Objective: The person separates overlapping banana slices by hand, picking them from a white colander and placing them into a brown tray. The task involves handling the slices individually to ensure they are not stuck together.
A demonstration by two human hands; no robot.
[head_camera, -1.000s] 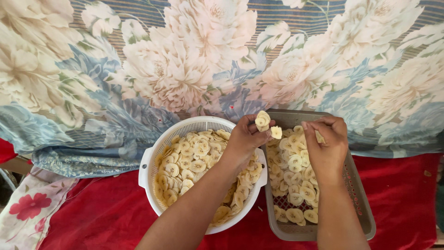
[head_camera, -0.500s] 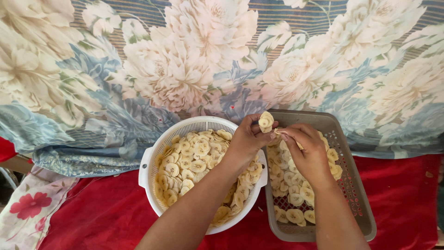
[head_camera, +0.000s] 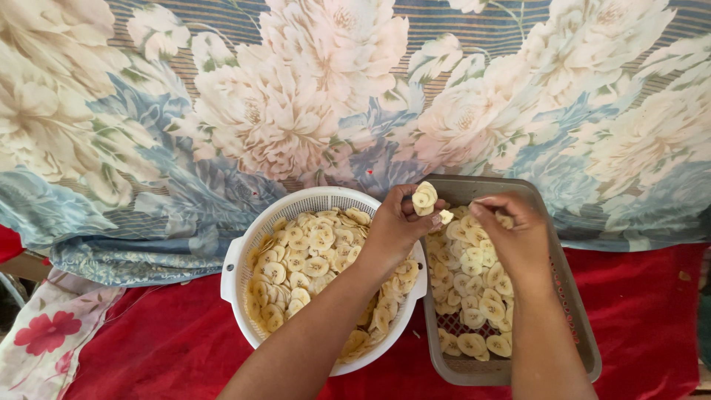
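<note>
Pale yellow banana slices [head_camera: 424,198], thin, round, stacked

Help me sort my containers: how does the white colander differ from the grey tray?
The white colander is round and deep, with side handles; the grey tray is rectangular and shallow. The colander holds a heaped pile of banana slices; the tray's slices lie in a thinner layer, with bare mesh showing. Both are perforated plastic on the red cloth.

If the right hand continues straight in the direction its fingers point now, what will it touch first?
The right hand points left, toward the left hand. It would probably first meet the small banana slice between them, then the stack of slices the left hand holds. Depth is unclear from this single view.
</note>
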